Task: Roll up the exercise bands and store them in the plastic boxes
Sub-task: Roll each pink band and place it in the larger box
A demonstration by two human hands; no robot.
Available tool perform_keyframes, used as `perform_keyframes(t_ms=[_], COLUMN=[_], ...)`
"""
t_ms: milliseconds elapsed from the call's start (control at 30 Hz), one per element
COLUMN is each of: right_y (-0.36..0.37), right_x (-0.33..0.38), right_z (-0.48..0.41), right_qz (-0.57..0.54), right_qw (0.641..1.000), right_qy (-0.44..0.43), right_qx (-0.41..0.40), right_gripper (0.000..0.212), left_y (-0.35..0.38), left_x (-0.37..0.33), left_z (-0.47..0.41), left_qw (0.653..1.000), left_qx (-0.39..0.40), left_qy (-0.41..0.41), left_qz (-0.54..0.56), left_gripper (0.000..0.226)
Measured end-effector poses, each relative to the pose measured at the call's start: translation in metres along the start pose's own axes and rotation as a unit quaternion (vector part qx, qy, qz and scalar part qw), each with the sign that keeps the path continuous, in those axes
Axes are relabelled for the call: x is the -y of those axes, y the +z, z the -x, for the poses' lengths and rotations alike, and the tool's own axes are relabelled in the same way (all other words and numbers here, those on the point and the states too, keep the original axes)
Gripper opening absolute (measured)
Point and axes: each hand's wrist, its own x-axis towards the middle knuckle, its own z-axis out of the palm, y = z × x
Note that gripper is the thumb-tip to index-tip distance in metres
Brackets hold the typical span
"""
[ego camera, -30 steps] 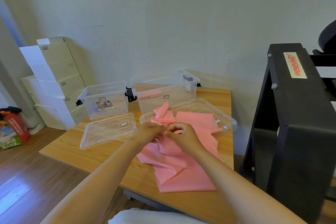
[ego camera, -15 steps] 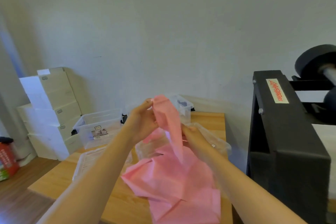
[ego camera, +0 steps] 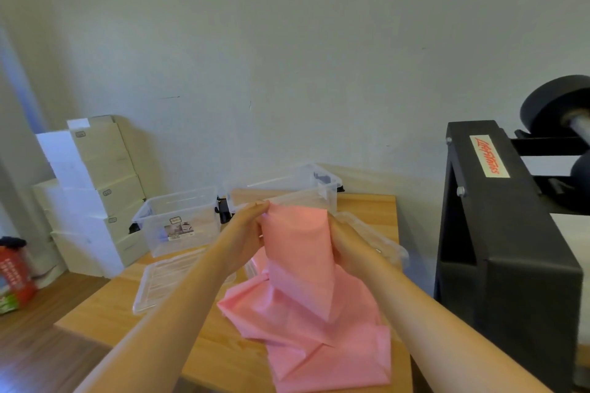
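Pinching the top corner of the pink band, the left hand has its fingertips closed on the sheet; the right hand grasps the band's right edge a little lower, its fingers mostly hidden behind the material. Between the two hands the upper part of the band is lifted above the table and hangs as a wide flat strip; the lower part lies crumpled in folds on the near table edge.

Behind the hands stand two clear boxes, both open: the small box on the left, the large box just beside it on the right. One lid lies flat in front of the small box; a second lid lies to the right, partly hidden by the right hand.

Cartons are stacked against the wall on the left; a black rack stands beside the table on the right, with a dumbbell on it.
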Motion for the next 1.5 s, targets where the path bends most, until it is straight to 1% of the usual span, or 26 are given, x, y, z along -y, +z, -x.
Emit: perform_keyframes(t_ms=[67,133,200,300,367,433,500,567,667,700,733,800,833,900,967,1000,1100,1167,1300,1433,1500], right_y=[0.003,0.005,0.005,0.004,0.003,0.0,-0.002,-0.002,-0.006,-0.009,-0.009,-0.006,-0.002,0.006,0.012,0.013,0.012,0.009,0.001,-0.007,-0.01], right_x=[0.0,0.0,-0.001,0.002,0.007,0.011,0.015,0.026,0.046,0.047,0.046,0.026,0.013,-0.002,-0.006,-0.004,0.002,0.004,0.005,0.012,0.019], right_z=[0.004,0.005,0.004,0.004,0.006,0.009,0.011,0.013,0.011,0.007,0.006,0.007,0.009,0.013,0.015,0.015,0.009,0.007,0.009,0.013,0.012], right_qz=[-0.003,-0.011,-0.03,-0.066,-0.087,-0.11,-0.118,-0.133,-0.244,-0.268,-0.263,-0.183,-0.138,-0.094,-0.086,-0.088,-0.121,-0.139,-0.089,-0.105,-0.103], right_qw=[1.0,1.0,0.999,0.997,0.994,0.991,0.989,0.985,0.956,0.95,0.954,0.981,0.99,0.994,0.994,0.993,0.992,0.99,0.995,0.985,0.98], right_qy=[0.011,-0.004,-0.028,-0.042,-0.044,-0.047,-0.051,-0.075,-0.132,-0.131,-0.114,-0.054,-0.021,0.035,0.052,0.051,0.018,-0.001,-0.012,-0.052,-0.075], right_qx=[-0.004,-0.012,-0.006,-0.028,-0.051,-0.06,-0.072,-0.082,-0.092,-0.093,-0.083,-0.021,0.016,0.043,0.053,0.055,0.032,0.012,-0.048,-0.126,-0.156], right_gripper=[0.035,0.024,0.013,0.013,0.01,0.017,0.026,0.027,0.022,0.02,0.019,0.009,0.013,0.033,0.046,0.047,0.038,0.036,0.03,0.014,0.022], left_y=[-0.001,-0.001,-0.001,-0.003,-0.005,-0.006,-0.006,-0.005,-0.001,0.0,0.001,0.005,0.006,0.006,0.003,0.001,-0.002,-0.003,-0.001,-0.001,-0.001], left_x=[-0.002,-0.002,-0.001,0.001,0.001,0.001,0.0,-0.005,-0.021,-0.027,-0.032,-0.033,-0.031,-0.022,-0.015,-0.013,-0.012,-0.013,-0.012,-0.012,-0.013], left_z=[0.0,0.002,0.005,0.009,0.011,0.012,0.013,0.014,0.012,0.012,0.011,0.012,0.013,0.016,0.019,0.021,0.024,0.026,0.028,0.027,0.027], left_qw=[1.0,0.999,0.997,0.993,0.987,0.979,0.974,0.971,0.975,0.977,0.98,0.984,0.985,0.985,0.986,0.985,0.984,0.983,0.982,0.98,0.978], left_qx=[-0.007,-0.023,-0.044,-0.07,-0.093,-0.115,-0.13,-0.141,-0.146,-0.145,-0.139,-0.124,-0.119,-0.116,-0.109,-0.106,-0.112,-0.122,-0.134,-0.147,-0.155], left_qy=[0.009,0.016,0.026,0.048,0.069,0.082,0.09,0.102,0.127,0.129,0.126,0.114,0.105,0.089,0.077,0.073,0.071,0.072,0.079,0.09,0.097], left_qz=[-0.001,-0.019,-0.05,-0.086,-0.114,-0.147,-0.165,-0.164,-0.113,-0.087,-0.066,-0.06,-0.068,-0.088,-0.103,-0.112,-0.119,-0.116,-0.105,-0.101,-0.101], left_gripper=[0.042,0.027,0.021,0.026,0.023,0.015,0.014,0.014,0.014,0.015,0.016,0.016,0.016,0.014,0.012,0.011,0.012,0.013,0.014,0.012,0.014])
